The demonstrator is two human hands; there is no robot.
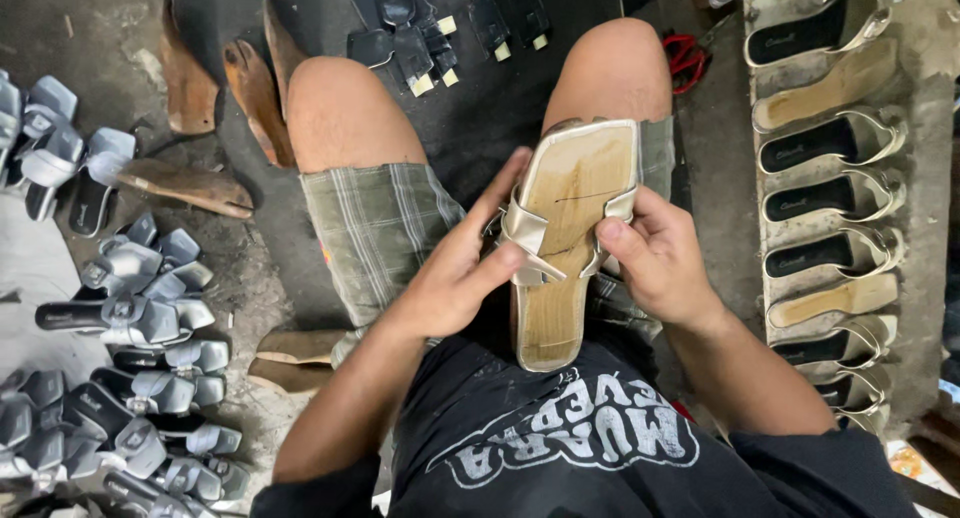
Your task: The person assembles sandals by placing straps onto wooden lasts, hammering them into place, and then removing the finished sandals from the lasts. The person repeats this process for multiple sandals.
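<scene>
I hold a sandal upside down over my lap, its tan sole facing up with a thin pencil line across it. Pale gold straps fold over the sole's edges. My left hand grips the left side, thumb pressing the strap end onto the sole. On the right side, my right hand clasps the sandal with its thumb on the other strap end. The sandal's heel end points toward my black shirt.
A row of finished gold-strapped sandals lies on a board at the right. Silver-strapped sandals are heaped on the floor at the left. Wooden shoe lasts lie beyond my left knee, black strap pieces ahead, a red-handled tool near my right knee.
</scene>
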